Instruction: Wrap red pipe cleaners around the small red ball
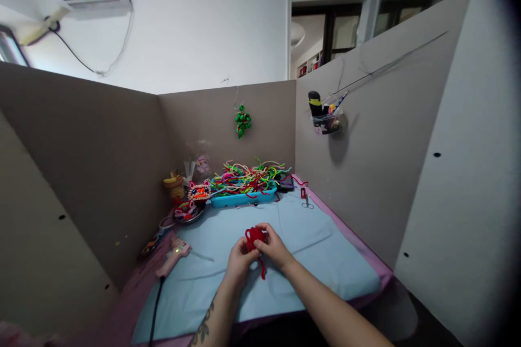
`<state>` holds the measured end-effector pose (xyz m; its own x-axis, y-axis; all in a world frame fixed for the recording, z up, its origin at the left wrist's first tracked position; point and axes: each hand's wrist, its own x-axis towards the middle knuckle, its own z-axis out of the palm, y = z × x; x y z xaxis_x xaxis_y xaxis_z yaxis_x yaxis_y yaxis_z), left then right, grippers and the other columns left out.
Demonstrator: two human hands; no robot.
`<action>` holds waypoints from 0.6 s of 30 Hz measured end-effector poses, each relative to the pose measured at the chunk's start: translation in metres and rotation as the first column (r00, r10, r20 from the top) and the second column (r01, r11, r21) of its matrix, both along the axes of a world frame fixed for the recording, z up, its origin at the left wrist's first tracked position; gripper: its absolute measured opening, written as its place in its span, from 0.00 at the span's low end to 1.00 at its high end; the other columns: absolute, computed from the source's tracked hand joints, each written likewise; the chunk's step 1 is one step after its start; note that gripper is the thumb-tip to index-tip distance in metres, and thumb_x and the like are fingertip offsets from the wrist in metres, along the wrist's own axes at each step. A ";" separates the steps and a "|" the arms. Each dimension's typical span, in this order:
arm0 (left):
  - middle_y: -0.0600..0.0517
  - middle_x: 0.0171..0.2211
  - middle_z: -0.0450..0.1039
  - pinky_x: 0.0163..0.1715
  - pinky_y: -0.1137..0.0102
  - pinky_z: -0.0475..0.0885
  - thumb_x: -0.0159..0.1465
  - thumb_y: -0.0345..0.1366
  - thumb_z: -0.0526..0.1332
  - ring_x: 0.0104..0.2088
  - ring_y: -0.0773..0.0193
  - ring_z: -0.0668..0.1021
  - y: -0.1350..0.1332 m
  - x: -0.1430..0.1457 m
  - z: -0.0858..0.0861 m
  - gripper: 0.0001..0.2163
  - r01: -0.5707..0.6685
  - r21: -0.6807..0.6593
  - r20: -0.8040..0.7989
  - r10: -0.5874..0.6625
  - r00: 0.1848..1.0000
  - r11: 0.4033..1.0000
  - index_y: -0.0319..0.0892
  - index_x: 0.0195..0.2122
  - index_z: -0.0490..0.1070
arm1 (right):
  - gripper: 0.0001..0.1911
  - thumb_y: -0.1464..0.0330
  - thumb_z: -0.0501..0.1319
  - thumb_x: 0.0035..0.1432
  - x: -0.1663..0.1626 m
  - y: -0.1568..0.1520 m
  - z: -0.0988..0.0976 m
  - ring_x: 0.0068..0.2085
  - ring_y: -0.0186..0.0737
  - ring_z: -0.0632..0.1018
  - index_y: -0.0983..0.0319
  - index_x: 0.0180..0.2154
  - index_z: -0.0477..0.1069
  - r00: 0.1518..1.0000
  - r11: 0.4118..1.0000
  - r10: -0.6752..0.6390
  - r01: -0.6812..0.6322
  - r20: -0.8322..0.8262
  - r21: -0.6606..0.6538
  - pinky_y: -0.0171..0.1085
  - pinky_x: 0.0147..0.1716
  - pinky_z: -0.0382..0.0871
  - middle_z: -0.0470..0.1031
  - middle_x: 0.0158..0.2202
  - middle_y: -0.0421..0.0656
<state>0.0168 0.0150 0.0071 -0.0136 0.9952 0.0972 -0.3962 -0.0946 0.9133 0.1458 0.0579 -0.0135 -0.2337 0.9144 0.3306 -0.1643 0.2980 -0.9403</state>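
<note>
A small bundle of looped red cord [255, 236] is held up between my two hands over the blue cloth. My left hand [241, 258] grips its lower left side with thumb and fingers closed. From the right, my right hand [273, 248] pinches the same bundle, its thumb across the front. One loose red end hangs below the fingers. Whether the cord is knotted or merely looped, I cannot make out.
A pink glue gun [174, 258] with a black cable lies to the left. A blue tray [244, 199] heaped with colourful cords stands at the back, beside a metal bowl [190, 218] of woven pieces. Small scissors [307, 204] lie at the right. Partition panels [345, 173] enclose the table.
</note>
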 end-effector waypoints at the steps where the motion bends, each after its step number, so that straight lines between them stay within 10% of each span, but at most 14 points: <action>1: 0.54 0.21 0.72 0.28 0.73 0.64 0.40 0.31 0.74 0.24 0.68 0.71 0.000 0.000 -0.001 0.14 -0.021 0.000 -0.001 0.021 1.000 1.000 0.39 0.22 0.69 | 0.23 0.62 0.66 0.48 0.000 0.000 -0.001 0.39 0.43 0.75 0.57 0.46 0.64 0.999 0.999 -0.034 0.034 0.024 -0.001 0.43 0.42 0.69 0.74 0.41 0.43; 18: 0.47 0.30 0.77 0.35 0.70 0.69 0.46 0.41 0.73 0.30 0.63 0.77 0.003 0.000 -0.003 0.16 0.000 -0.078 0.095 0.008 0.995 0.997 0.37 0.31 0.75 | 0.22 0.62 0.67 0.46 0.001 0.000 0.000 0.37 0.41 0.74 0.57 0.43 0.64 0.996 0.995 -0.085 0.084 -0.015 -0.047 0.40 0.38 0.70 0.74 0.39 0.41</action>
<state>0.0163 0.0180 0.0042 -0.0230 0.9996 0.0180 -0.4813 -0.0268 0.8761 0.1465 0.0578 -0.0132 -0.1494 0.9452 0.2904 -0.1563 0.2675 -0.9508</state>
